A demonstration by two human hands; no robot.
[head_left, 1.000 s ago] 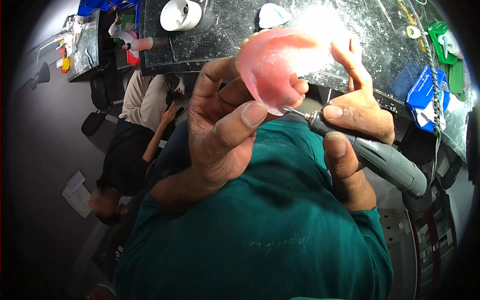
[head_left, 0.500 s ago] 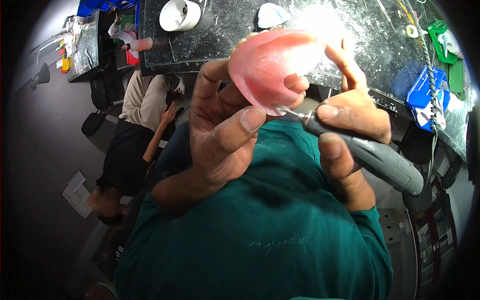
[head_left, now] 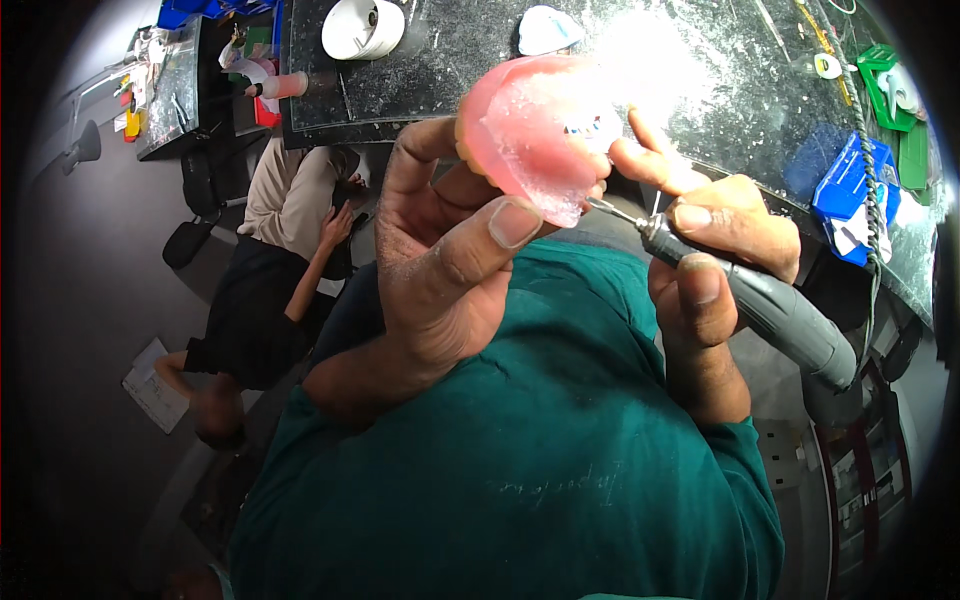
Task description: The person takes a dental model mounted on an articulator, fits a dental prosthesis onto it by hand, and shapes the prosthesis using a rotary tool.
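A pink denture (head_left: 535, 125) is held up by my left hand (head_left: 445, 255), thumb on its near edge and fingers behind it. Fine pale shavings cling to its inner surface, and a row of teeth shows along its left side. My right hand (head_left: 730, 235) grips a dark grey rotary handpiece (head_left: 790, 318) between thumb and fingers. The handpiece's thin metal bur (head_left: 612, 208) points left, just short of the denture's lower right edge. Two fingers of my right hand reach toward the denture's right side.
Beyond my hands lies a dusty black workbench (head_left: 450, 85), brightly lit, carrying a white cup (head_left: 362, 28) and a pale moulded piece (head_left: 549, 31). A blue bin (head_left: 850, 190) and a twisted cord (head_left: 862, 180) are at right. Another person (head_left: 260, 310) sits at left.
The bur has moved from the denture's edge to slightly right of it, as my right hand shifted right. The denture has tilted, showing more loose shavings. The other person's arm moved.
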